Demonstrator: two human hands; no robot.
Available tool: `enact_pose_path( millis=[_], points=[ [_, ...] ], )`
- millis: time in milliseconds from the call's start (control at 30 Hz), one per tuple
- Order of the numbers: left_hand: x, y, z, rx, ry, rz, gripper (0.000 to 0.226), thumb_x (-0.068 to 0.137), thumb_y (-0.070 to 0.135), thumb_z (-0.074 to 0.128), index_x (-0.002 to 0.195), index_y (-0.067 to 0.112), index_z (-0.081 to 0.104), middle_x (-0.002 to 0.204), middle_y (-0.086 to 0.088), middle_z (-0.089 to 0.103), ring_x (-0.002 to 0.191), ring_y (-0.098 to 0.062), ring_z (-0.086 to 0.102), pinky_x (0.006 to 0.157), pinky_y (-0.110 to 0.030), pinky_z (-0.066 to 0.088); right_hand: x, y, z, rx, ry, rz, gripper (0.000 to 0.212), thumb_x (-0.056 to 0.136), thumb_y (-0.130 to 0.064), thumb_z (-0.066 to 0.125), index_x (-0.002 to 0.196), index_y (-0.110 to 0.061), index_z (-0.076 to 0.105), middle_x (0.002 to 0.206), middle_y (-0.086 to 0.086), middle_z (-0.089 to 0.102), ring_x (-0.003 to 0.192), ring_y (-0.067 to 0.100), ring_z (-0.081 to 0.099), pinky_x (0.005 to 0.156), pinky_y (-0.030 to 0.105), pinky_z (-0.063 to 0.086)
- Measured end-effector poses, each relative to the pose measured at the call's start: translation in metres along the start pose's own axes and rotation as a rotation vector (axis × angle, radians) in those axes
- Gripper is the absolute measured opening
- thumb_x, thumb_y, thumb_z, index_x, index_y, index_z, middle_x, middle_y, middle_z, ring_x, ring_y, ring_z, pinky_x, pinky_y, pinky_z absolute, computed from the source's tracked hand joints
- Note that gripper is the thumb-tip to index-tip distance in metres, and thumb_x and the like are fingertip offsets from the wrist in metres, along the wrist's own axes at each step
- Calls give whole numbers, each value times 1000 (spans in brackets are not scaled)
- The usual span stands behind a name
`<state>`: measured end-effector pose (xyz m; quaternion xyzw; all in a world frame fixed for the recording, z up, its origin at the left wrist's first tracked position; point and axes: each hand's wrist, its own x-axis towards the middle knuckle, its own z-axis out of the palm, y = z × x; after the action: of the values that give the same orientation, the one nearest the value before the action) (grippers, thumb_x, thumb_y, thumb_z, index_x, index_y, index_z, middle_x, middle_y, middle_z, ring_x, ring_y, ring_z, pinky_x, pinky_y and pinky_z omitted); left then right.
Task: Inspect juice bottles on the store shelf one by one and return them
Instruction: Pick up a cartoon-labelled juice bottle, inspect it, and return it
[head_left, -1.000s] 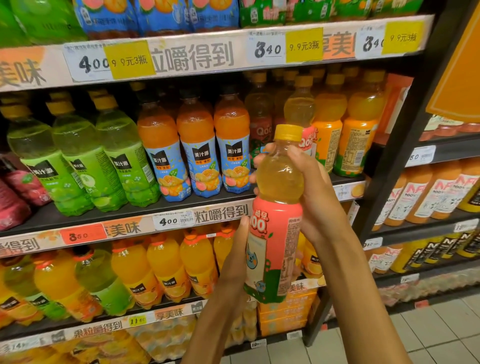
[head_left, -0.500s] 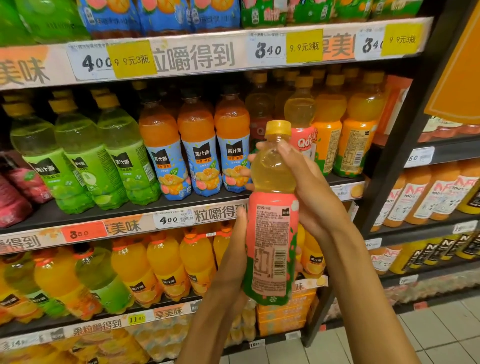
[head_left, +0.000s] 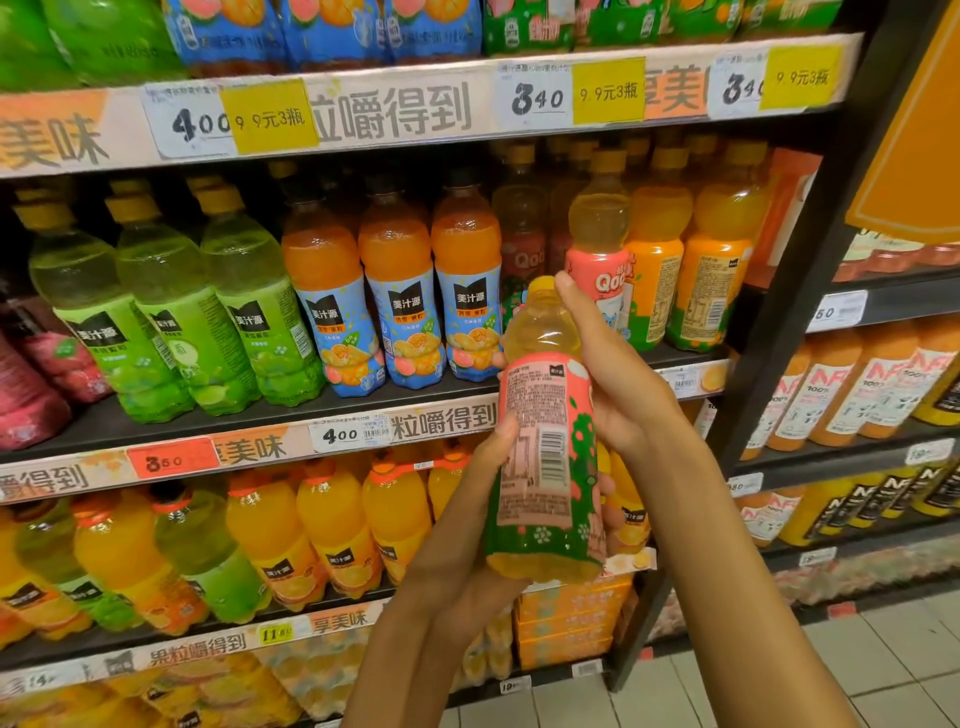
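Observation:
I hold a juice bottle (head_left: 543, 431) with a pink and green label and a yellow cap in front of the store shelf (head_left: 249, 447). Its top leans away from me and the barcode side faces me. My left hand (head_left: 467, 525) grips the lower part, thumb on the label. My right hand (head_left: 608, 374) wraps the clear neck from the right, one finger lying by the cap. A matching pink-label bottle (head_left: 597, 260) stands on the middle shelf just behind.
The middle shelf carries green juice bottles (head_left: 156, 322), blue-label orange bottles (head_left: 400, 291) and orange-label bottles (head_left: 711, 260). Yellow bottles (head_left: 322, 525) fill the shelf below. A black upright (head_left: 753, 415) separates a second rack of orange cartons (head_left: 852, 384). Tiled floor (head_left: 779, 691) lies bottom right.
The bottle has turned in my hands from its front picture to the barcode side, and its top has tipped away from me. Both hands kept their hold.

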<state>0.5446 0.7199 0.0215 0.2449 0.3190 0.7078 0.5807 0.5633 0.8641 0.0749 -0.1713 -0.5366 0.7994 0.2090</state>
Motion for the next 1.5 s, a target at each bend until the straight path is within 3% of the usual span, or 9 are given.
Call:
enact_pose_path(
  millis=[133,467,600,767,933,1033,1167,1267,1500],
  points=[
    [-3,4,6,-146,13,-15,73,72,50,74,122,0,57,95,-20,65,80,-30,66,71,-38,55,2,8,-5,32,-10,64,34,92,-42,57,75,-18,75,79,12,72,75,24,69,73,33,57],
    [-2,4,5,-233,47,-41,65,75,50,65,114,-2,64,93,-21,67,79,-30,67,72,-39,57,3,14,-10,36,14,136,34,90,-42,61,82,-11,70,79,13,72,67,21,70,62,30,58],
    [0,3,2,-139,72,-35,63,77,52,63,114,2,65,95,-19,67,82,-29,67,74,-39,55,5,11,-10,41,20,105,28,92,-39,59,85,-14,69,75,9,71,65,18,68,61,27,56],
    [0,1,-1,8,79,-11,74,68,56,74,122,6,62,102,-19,67,87,-31,67,78,-43,55,3,5,-10,18,-19,-22,27,90,-37,61,79,-16,73,88,15,70,81,26,68,76,36,54],
    [1,2,-2,254,107,55,61,55,54,83,105,21,73,102,-14,72,86,-27,71,75,-37,57,-10,-1,-7,-6,-149,-232,24,85,-38,63,98,-19,71,94,8,75,87,21,72,73,29,59],
    [4,5,-5,461,204,107,60,63,51,76,115,24,64,105,-8,72,96,-26,70,80,-36,57,-17,-3,-5,-210,-125,-307,46,78,-40,72,116,-16,60,105,7,72,95,20,70,81,32,56],
    [8,5,-11,642,267,189,65,59,49,73,117,26,56,105,5,72,99,-14,68,79,-27,55,-26,-1,0,-186,-163,-372,42,76,-29,76,112,-16,59,96,8,74,86,19,72,71,27,57],
    [11,2,-12,686,251,269,61,60,40,75,116,28,53,103,10,72,96,-8,68,72,-15,52,-28,1,-2,-216,-183,-460,37,75,-24,77,109,-24,62,103,7,72,93,23,71,75,29,57],
    [13,2,-21,811,267,469,72,64,5,84,125,20,48,109,9,68,101,-5,65,73,-15,52,-42,1,-12,-292,-443,-604,52,76,-26,77,123,-25,55,123,0,64,112,25,62,90,36,50]
  ],
)
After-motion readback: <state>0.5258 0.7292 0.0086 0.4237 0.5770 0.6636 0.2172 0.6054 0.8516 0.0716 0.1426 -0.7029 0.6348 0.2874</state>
